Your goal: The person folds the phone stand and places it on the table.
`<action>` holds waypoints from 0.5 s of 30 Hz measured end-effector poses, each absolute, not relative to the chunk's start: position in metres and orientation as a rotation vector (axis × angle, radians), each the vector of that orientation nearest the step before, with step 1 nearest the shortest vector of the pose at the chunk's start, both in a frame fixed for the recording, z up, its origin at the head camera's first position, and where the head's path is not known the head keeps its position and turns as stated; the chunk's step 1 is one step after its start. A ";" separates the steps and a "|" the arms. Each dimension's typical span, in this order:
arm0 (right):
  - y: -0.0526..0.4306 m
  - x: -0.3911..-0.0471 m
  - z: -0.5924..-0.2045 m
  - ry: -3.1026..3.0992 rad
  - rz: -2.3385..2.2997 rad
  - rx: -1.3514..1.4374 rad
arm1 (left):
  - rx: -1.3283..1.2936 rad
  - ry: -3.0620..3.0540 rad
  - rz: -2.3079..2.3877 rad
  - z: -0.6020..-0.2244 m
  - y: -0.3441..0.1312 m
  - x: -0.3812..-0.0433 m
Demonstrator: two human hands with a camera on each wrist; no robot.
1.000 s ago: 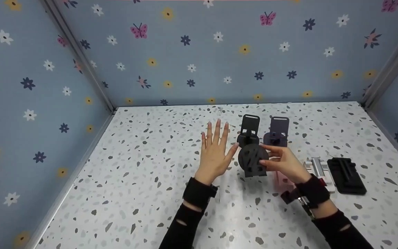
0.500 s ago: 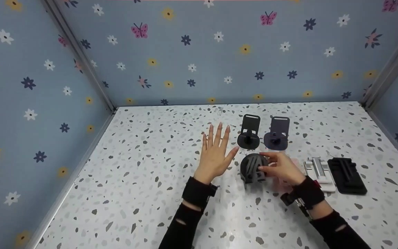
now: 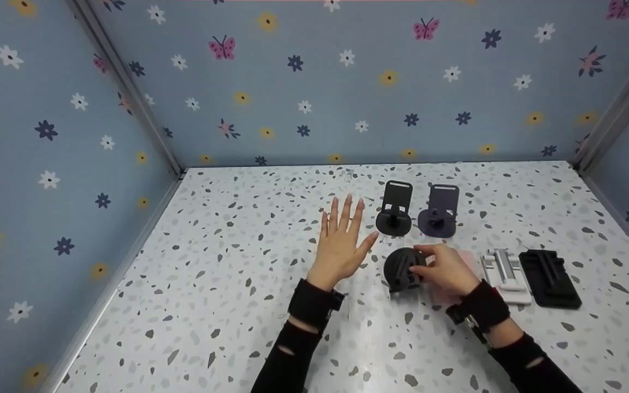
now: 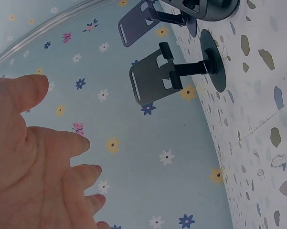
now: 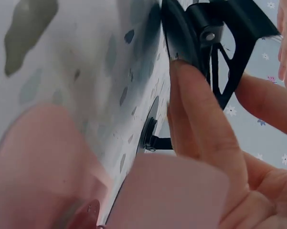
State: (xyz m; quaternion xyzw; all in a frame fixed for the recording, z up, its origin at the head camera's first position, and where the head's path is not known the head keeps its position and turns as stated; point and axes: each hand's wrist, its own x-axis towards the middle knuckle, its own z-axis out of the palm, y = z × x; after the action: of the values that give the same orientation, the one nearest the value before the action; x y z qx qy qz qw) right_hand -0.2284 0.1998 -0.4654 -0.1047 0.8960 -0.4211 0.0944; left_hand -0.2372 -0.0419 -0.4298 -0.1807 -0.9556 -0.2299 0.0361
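Note:
My right hand pinches a folded black phone stand by its right side, thumb and fingers on it. Its round base is low over the table; whether it touches I cannot tell. In the right wrist view, fingertips lie along the base of that stand. Left of it, my left hand is spread with straight fingers and holds nothing. Behind stand an unfolded black phone stand and a dark purple one. A pink phone stand is beside my right hand, partly hidden under it in the head view.
To the right lie a folded white stand and a folded black stand with a rectangular base. Flower-patterned panels enclose the speckled white table at the back and sides.
My right hand has lowered the folded black phone stand toward the table and nearer to me, then slightly right. My left hand has barely moved.

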 end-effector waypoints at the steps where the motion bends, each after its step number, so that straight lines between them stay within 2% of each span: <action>1: 0.200 -0.229 -0.466 2.669 -1.227 -0.316 | -0.558 -2.935 -0.709 -0.429 -0.042 -0.237; 9: 0.203 -0.230 -0.468 2.784 -1.078 -0.445 | -0.573 -2.949 -0.712 -0.430 -0.041 -0.237; 15: 0.203 -0.228 -0.467 2.795 -1.042 -0.428 | -0.568 -2.968 -0.710 -0.430 -0.041 -0.239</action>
State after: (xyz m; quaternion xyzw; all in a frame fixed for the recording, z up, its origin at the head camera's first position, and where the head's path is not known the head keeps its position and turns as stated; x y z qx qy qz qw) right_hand -0.2284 0.2026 -0.4666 -0.1417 0.9256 -0.3452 0.0638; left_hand -0.2386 -0.0407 -0.4301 -0.1829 -0.9560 -0.2287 0.0187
